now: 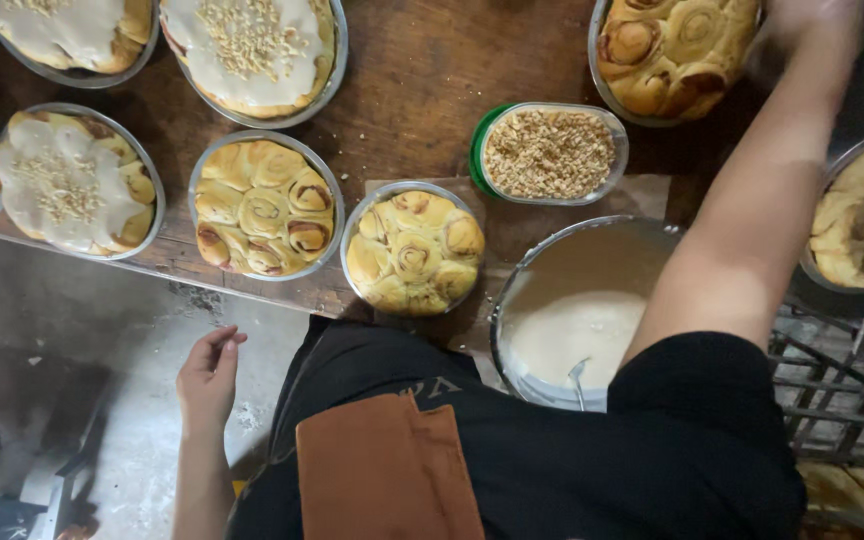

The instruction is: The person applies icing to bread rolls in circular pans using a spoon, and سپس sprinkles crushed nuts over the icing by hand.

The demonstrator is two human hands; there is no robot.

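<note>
My left hand (208, 375) hangs by my side below the wooden table's (422, 70) edge, fingers loosely apart and holding nothing. My right arm reaches up and right, and my right hand (807, 25) rests at the rim of a round tin of bare cinnamon rolls (674, 50) at the top; blur hides its grip. In front of me sit another tin of bare rolls (413, 249), a metal bowl of pale icing (572, 320) with a utensil in it, and a clear tub of chopped nuts (549, 153).
A third bare tin (263, 205) stands left of centre. Iced, nut-topped tins (74, 182) (252, 50) (67, 30) fill the left and top. A further tin (862, 215) sits at the right above a wire rack (832, 400). Grey floor lies below left.
</note>
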